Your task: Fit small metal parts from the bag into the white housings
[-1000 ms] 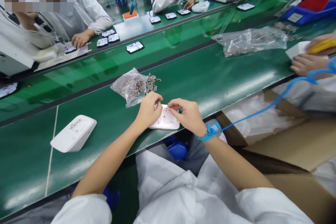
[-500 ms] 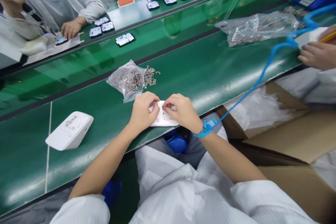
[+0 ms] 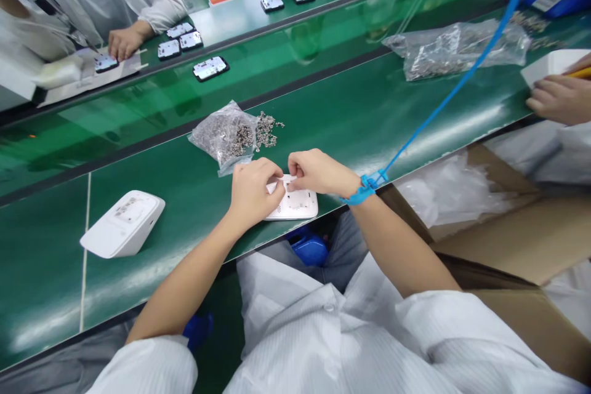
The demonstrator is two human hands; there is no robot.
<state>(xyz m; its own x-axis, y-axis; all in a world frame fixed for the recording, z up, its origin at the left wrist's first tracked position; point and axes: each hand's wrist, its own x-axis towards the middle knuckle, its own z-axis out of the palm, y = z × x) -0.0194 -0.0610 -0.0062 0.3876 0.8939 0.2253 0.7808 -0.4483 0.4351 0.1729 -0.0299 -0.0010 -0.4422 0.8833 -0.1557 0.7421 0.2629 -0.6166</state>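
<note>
A white plastic housing (image 3: 300,202) lies on the green bench right before me, with small holes and recesses in its upper face. My left hand (image 3: 253,192) is closed over its upper left side, thumb and fingers bent onto it. Above the far part of the housing, my right hand (image 3: 318,172) is closed, fingers curled towards the thumb; anything held there is too small to make out. A blue wrist strap (image 3: 362,191) circles my right wrist. Just beyond my left hand rests a clear bag (image 3: 221,132) of small metal screws, some spilled out as a pile (image 3: 266,130).
A second white wedge-shaped housing (image 3: 122,221) stands to the left. Further right lie another clear bag (image 3: 443,52) and a neighbour's hand (image 3: 561,95). The strap's blue cord (image 3: 443,104) stretches up and right. Across the bench, co-workers handle dark-edged units (image 3: 211,68). An open carton (image 3: 498,240) is at lower right.
My right hand has lifted slightly up from the housing, uncovering more of its face. The blue cord has swung from a coil to a straight line. The far unit has slid slightly left.
</note>
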